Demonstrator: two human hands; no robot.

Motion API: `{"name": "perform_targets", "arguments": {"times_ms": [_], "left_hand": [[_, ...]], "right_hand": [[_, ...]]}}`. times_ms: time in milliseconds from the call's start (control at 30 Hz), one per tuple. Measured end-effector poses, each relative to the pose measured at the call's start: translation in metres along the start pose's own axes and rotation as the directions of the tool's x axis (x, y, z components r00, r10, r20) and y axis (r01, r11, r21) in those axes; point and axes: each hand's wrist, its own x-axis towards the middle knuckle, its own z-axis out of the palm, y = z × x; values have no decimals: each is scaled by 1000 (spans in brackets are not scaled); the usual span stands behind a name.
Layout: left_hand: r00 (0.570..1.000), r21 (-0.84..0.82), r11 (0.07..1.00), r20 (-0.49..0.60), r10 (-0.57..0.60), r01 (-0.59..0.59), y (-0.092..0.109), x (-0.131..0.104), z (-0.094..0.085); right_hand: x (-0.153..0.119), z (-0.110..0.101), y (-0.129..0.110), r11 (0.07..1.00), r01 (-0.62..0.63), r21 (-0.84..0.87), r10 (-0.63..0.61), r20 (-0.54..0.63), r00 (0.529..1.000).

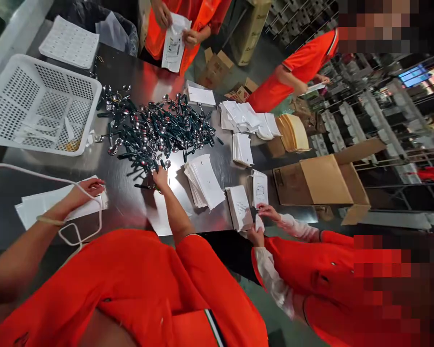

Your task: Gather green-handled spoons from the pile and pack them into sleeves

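Observation:
My left hand (84, 193) rests on a small stack of white envelopes (32, 209) at the left front of the metal table. Its fingers stretch over the stack's right end, apart from one another. At the near edge of a heap of small spoon-like utensils (162, 123), my right hand (160, 179) has its fingers closed around one utensil, mostly hidden by the hand. The heaped pieces have dark green handles and shiny round metal ends. A white sheet or envelope (161, 214) lies under my right forearm.
A white perforated basket (94, 103) stands at left, and a white cable (29, 169) crosses near my left arm. Stacks of white envelopes (206, 183) lie to the right. A co-worker's hands (260, 226) handle packets there; an open cardboard box (321, 180) sits beyond. Another person holds a labelled packet (175, 43).

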Motion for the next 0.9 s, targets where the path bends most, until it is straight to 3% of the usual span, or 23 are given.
{"name": "perform_targets", "arguments": {"times_ms": [67,100,233,333,433,500,567,733,900], "left_hand": [[999,29,1000,43,1,-2,11,3,-3],[998,35,999,64,-14,12,17,3,-3],[991,-84,992,105,-82,91,36,-3,4],[985,-243,958,116,-129,154,47,-10,20],[980,-361,912,117,-161,193,55,-15,36],[980,-392,899,96,-173,197,57,-19,43],[981,-401,896,90,-170,192,58,-22,47],[993,-538,835,74,-93,118,62,-27,57],[999,-796,604,42,7,29,82,-24,75]], "right_hand": [[-12,-13,7,892,-159,423,118,121,986],[-18,-19,11,825,-214,523,144,171,975],[-44,-31,20,691,-309,654,120,317,941],[-61,-23,20,570,-331,752,64,361,931],[-73,-10,13,562,-178,807,67,170,983],[-79,-8,9,576,-83,813,97,33,995],[-85,-14,4,576,-30,817,75,-16,997],[-110,-33,-7,520,-15,854,-130,96,987],[-137,-18,-24,478,-141,867,-204,266,942]]}}
